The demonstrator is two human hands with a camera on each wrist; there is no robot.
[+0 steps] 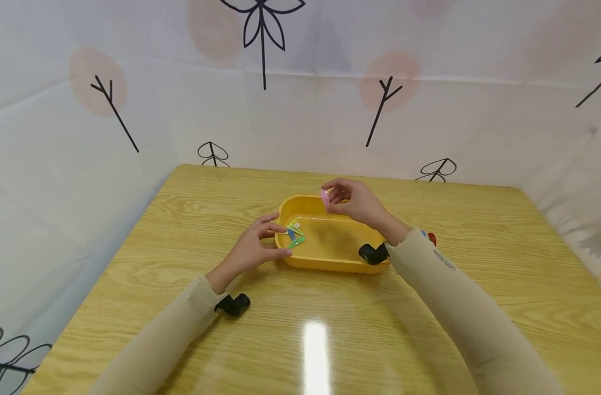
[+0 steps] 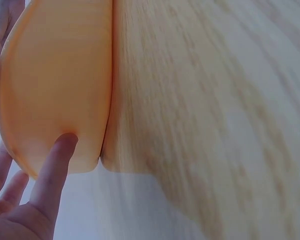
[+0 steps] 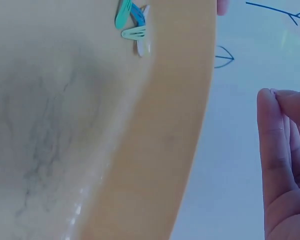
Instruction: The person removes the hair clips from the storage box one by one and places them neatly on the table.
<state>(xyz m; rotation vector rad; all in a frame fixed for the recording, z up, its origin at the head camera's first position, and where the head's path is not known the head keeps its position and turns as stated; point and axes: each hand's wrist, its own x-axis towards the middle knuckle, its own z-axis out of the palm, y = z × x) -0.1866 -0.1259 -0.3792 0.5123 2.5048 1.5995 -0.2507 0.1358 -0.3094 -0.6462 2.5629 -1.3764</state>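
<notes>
A yellow plastic tub (image 1: 330,264) stands on the wooden table. My left hand (image 1: 253,247) holds its left end; in the left wrist view the thumb (image 2: 55,175) presses on the outer wall. Above the tub's far rim, my right hand (image 1: 357,203) pinches a pink hair clip (image 1: 325,200) between thumb and fingertips. The right wrist view shows those fingertips together, with the clip mostly hidden. Several snap hair clips lie inside the tub at its left end, among them a green clip (image 3: 123,14), a blue clip (image 3: 138,15) and a pale green clip (image 3: 134,33).
Right of the tub, partly behind my right sleeve (image 1: 443,280), a red object (image 1: 432,238) and a bit of blue show on the table (image 1: 300,307). A white cloth (image 1: 320,120) with black plant drawings hangs behind the table. Each wrist carries a small black camera.
</notes>
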